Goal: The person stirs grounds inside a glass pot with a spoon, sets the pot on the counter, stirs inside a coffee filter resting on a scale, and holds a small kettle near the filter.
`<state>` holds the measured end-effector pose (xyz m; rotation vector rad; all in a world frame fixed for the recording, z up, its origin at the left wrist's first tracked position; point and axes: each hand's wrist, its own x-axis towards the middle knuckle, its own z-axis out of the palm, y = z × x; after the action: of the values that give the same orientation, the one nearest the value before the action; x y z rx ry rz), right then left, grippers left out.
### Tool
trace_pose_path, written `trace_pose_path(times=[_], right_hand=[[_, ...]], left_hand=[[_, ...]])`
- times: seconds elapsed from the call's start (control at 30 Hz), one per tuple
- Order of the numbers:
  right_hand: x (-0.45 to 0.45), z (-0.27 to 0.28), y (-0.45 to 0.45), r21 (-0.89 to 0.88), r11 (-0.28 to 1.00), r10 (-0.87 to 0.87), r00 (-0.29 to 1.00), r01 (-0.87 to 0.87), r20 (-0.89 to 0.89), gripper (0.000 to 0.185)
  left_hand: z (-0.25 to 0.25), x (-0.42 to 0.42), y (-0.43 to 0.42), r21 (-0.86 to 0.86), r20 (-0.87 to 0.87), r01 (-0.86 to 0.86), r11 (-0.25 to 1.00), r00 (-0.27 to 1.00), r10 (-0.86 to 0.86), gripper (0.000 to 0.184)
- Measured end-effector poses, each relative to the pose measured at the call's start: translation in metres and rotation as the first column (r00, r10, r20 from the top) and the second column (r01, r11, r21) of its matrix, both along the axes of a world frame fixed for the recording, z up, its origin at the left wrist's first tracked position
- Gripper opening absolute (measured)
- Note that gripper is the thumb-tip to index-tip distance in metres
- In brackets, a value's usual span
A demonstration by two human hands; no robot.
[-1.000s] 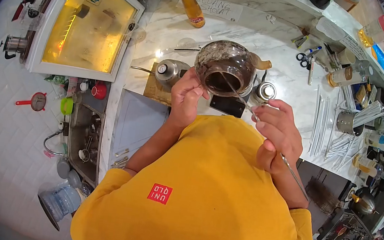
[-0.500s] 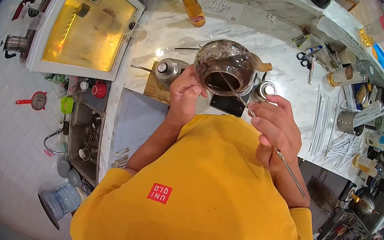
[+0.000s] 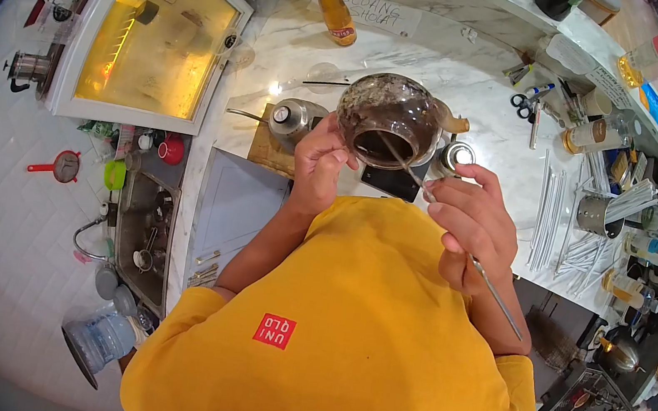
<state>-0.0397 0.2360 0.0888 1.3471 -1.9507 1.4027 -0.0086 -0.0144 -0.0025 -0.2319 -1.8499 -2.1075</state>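
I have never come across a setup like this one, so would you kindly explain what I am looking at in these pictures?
There is no robot here: every picture comes from one camera worn on a person's head, looking forward and down at their two bare hands.

The left hand holds a round, dark-looking glass pot, its mouth tipped toward the person. The right hand holds a long, thin metal utensil, whose far end reaches into that mouth.

On the white marbled counter lie thin white sticks and dark-handled scissors. A tall amber bottle is there too, and a silver metal kettle sits on a wooden board.
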Motion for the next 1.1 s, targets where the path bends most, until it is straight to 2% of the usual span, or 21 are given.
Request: trace_pose_path(times=[0.17,0.27,0.37,0.47,0.67,0.87,1.1], right_hand=[[0.006,0.002,0.003,0.013,0.997,0.079,0.997,-0.079,0.024,0.025],[0.006,0.006,0.007,0.001,0.995,0.102,0.994,-0.102,0.049,0.025],[0.005,0.009,0.006,-0.040,0.999,0.034,0.998,-0.032,0.047,0.029],[0.007,0.009,0.003,-0.107,0.994,-0.028,0.999,0.032,0.033,0.031],[0.008,0.001,-0.001,-0.209,0.978,-0.020,1.000,0.024,0.018,0.022],[0.009,-0.002,-0.004,-0.113,0.993,-0.025,0.999,0.030,0.039,0.015],[0.008,-0.003,-0.002,-0.105,0.994,0.043,0.992,-0.030,0.119,0.009]], left_hand=[[0.016,0.004,0.010,0.118,0.100,-0.066,0.991,0.993,0.054,0.023],[-0.006,0.004,-0.001,0.201,0.022,0.011,0.980,1.000,-0.015,0.019],[-0.003,0.002,0.000,0.103,-0.025,0.002,0.995,1.000,0.001,0.019],[0.000,0.002,0.003,0.126,-0.015,-0.002,0.992,1.000,0.003,0.018],[-0.001,0.003,0.001,0.096,-0.056,-0.022,0.995,0.998,0.027,0.017],[-0.002,0.003,0.003,0.156,-0.027,-0.021,0.988,0.999,0.026,0.018],[0.000,0.002,0.004,0.136,-0.001,-0.057,0.989,0.998,0.058,0.017]])
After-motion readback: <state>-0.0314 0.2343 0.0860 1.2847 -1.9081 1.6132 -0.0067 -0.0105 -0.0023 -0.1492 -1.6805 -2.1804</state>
